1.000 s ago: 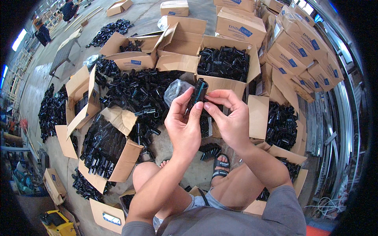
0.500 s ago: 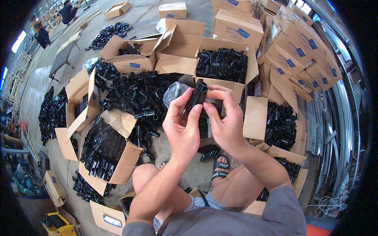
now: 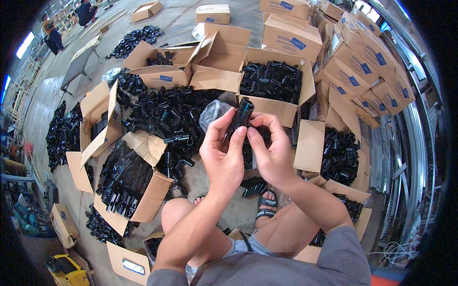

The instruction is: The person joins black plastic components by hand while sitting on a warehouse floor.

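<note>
Between my two hands, in front of me, is a glossy black tube-shaped piece [image 3: 244, 112], its open round end tilted up and away. My left hand [image 3: 223, 155] has its fingers and thumb closed round its left side. The thumb and fingers of my right hand [image 3: 272, 148] pinch its right side lower down. Beneath my hands lie more black tubular pieces, partly hidden, and a short row of them [image 3: 254, 187] rests on the floor by my foot. A clear plastic bag [image 3: 214, 113] sits just behind my left fingers.
Open cartons of black pieces surround me: one ahead [image 3: 271, 78], one at left [image 3: 126, 178], one at right [image 3: 339, 155]. A loose heap [image 3: 164, 114] spreads across the floor. Stacked closed boxes [image 3: 358, 64] rise at far right, beside long metal profiles [image 3: 405, 157]. Two people are far off at upper left.
The black tube stays in both hands and stands slightly more upright. My right fingers have shifted a little lower along it. The whole view has moved slightly.
</note>
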Demonstrator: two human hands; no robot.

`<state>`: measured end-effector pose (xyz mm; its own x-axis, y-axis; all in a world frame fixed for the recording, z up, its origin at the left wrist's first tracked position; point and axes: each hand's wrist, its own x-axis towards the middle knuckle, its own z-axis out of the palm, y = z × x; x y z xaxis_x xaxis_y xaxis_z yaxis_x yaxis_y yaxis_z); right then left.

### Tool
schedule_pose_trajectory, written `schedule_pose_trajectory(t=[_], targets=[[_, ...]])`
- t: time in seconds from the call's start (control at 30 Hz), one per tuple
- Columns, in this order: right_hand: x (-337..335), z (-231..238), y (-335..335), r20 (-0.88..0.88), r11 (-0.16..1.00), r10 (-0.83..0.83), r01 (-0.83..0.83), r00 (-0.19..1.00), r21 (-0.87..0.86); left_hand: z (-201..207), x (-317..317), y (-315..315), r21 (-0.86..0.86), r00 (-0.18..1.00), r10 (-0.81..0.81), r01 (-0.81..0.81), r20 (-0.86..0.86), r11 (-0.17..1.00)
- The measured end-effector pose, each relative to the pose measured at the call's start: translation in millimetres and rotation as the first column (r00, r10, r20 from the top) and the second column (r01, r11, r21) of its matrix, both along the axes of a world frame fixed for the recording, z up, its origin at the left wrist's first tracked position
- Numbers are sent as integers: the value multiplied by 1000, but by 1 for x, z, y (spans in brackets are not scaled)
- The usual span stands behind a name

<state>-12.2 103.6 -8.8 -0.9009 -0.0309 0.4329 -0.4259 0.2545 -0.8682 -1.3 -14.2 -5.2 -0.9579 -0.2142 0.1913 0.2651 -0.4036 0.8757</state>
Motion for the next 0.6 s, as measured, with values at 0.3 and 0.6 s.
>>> schedule_pose_trajectory(t=[0.3,0.6], targets=[[4,7,-13,-38,998,-57,56,998,-32,-3,-1,-2,-1,1000,13,-14,-14,1000],[3,-1,-8,-32,994,-74,71,997,-87,-3,-3,1,-31,999,8,-7,48,999]])
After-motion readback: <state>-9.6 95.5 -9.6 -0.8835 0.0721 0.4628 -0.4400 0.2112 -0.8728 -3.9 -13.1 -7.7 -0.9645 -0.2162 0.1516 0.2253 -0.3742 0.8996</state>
